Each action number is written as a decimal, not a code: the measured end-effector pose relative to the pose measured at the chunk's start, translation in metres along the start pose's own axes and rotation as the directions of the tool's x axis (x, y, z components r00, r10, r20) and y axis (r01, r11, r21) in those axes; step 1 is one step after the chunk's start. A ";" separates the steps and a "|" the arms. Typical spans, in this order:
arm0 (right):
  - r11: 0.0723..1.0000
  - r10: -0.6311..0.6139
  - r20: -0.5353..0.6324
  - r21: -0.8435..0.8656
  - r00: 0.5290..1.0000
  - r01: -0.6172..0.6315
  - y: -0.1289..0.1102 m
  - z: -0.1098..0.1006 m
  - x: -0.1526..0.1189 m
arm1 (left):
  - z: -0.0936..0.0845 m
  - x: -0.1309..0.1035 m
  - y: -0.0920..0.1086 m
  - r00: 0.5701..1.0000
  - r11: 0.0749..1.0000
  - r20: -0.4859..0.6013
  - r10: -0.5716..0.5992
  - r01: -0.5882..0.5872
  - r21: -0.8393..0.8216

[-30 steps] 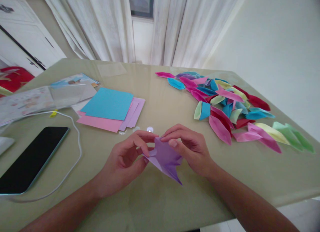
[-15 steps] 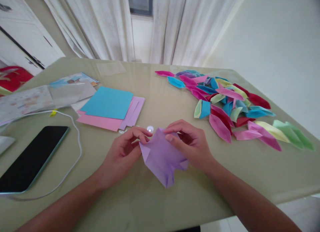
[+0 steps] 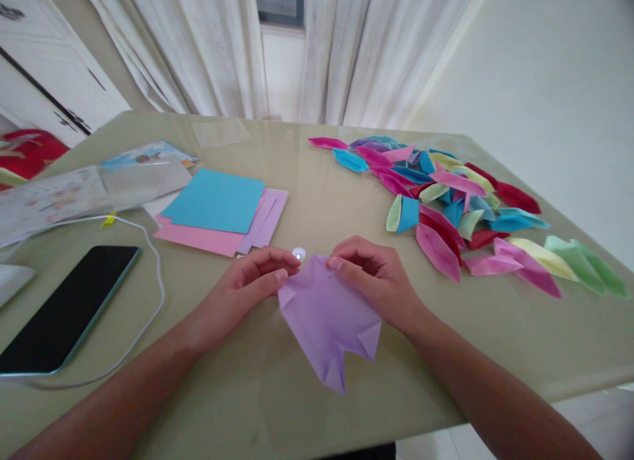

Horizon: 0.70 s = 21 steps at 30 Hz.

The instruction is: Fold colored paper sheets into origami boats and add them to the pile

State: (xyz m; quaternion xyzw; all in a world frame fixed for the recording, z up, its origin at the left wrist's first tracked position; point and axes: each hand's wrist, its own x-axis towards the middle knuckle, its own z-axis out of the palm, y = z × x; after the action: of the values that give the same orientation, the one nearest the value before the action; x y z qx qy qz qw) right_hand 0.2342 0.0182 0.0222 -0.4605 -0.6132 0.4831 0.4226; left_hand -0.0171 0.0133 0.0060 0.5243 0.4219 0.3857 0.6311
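Right hand (image 3: 374, 275): thumb and fingers closed, pinching top edge of creased purple paper (image 3: 331, 315). Left hand (image 3: 252, 285): thumb and fingertips close together, at paper's upper left edge; can't tell if fully pinched. Paper sits between and below both hands, spread out, folded points hanging toward the person, above the table (image 3: 238, 400).

Just beyond left fingertips: small round white item (image 3: 298, 254). Farther, up and left of grip: blue sheet (image 3: 218, 201) on top of pink sheet (image 3: 198, 238), lilac sheets (image 3: 275, 212) sticking out at right side. Left of left hand: white cable (image 3: 161, 282) curving around black-screen phone (image 3: 69, 308); clear packet with printed pattern (image 3: 54, 199) beyond phone.

Up and right of right hand: loose spread of folded paper pieces (image 3: 438, 251), pink, red, blue, yellow, green, purple. Far past grip: pale curtains (image 3: 212, 51), white cabinet (image 3: 49, 37) far left.
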 end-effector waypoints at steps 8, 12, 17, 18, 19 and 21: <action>0.999 0.048 0.029 0.015 0.998 -0.048 0.002 0.002 0.001 | 0.003 0.001 0.004 0.993 0.999 0.105 -0.045 0.045 0.003; 0.998 0.052 0.015 0.024 0.999 -0.053 0.005 0.001 0.003 | 0.000 0.001 -0.005 0.995 0.999 0.096 -0.034 0.035 -0.004; 0.983 0.123 0.115 0.119 0.986 -0.137 0.004 0.000 0.002 | -0.004 0.001 -0.006 0.999 0.992 0.043 -0.009 0.004 0.127; 0.978 0.127 0.150 0.144 0.981 -0.148 0.003 -0.001 0.001 | -0.003 0.002 -0.005 0.999 0.990 0.040 -0.001 -0.005 0.144; 0.973 0.127 0.188 0.165 0.974 -0.159 0.002 -0.001 0.001 | -0.003 0.002 -0.004 0.999 0.988 0.045 0.006 -0.013 0.155; 0.962 0.134 0.291 0.191 0.947 -0.195 0.000 -0.001 0.001 | -0.001 0.002 -0.002 0.997 0.986 0.072 0.015 -0.027 0.166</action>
State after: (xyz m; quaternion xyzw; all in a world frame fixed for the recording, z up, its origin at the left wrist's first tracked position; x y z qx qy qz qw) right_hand 0.2354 0.0191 0.0225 -0.3897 -0.5687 0.6402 0.3388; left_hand -0.0174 0.0156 0.0040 0.5930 0.4245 0.3369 0.5955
